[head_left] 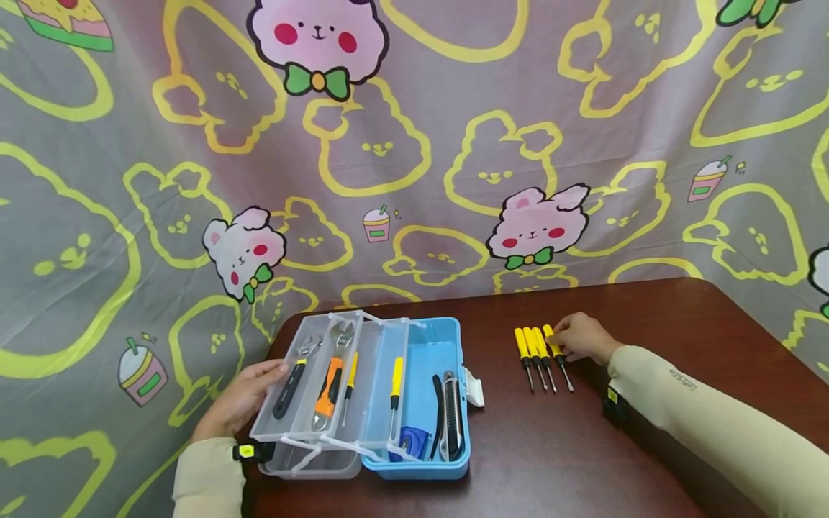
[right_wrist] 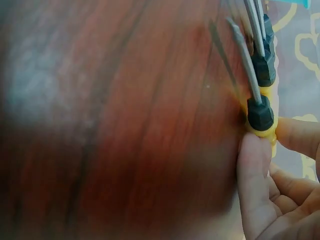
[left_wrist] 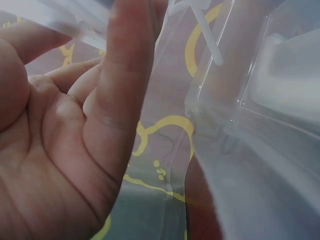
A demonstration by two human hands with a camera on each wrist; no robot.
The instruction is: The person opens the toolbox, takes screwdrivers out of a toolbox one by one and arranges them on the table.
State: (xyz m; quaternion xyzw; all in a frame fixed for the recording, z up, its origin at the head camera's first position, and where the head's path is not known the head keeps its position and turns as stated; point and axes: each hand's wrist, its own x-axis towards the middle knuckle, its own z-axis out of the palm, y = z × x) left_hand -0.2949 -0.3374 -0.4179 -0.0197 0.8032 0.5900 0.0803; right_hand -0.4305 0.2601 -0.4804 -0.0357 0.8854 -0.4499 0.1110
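My left hand [head_left: 241, 398] grips the left rim of the raised clear tray [head_left: 264, 424] of a blue toolbox [head_left: 421, 471]. In the left wrist view its thumb and fingers meet the tray's edge at the top. On the table to the right, my right hand [head_left: 586, 338] pinches the yellow handle of a screwdriver [head_left: 558, 352], the rightmost of a row. Its black collar and metal shaft show in the right wrist view. Three similar screwdrivers [head_left: 532, 345] lie close beside it on the left, shafts toward me.
The trays hold a black-handled adjustable wrench [head_left: 289, 388], an orange-handled one [head_left: 329, 392] and two yellow-handled screwdrivers [head_left: 396, 378]. In the blue base are a utility knife [head_left: 451, 421] and a blue tape measure [head_left: 409, 442]. A white latch [head_left: 475, 388] sticks out right. Patterned cloth [head_left: 414, 158] hangs behind the table.
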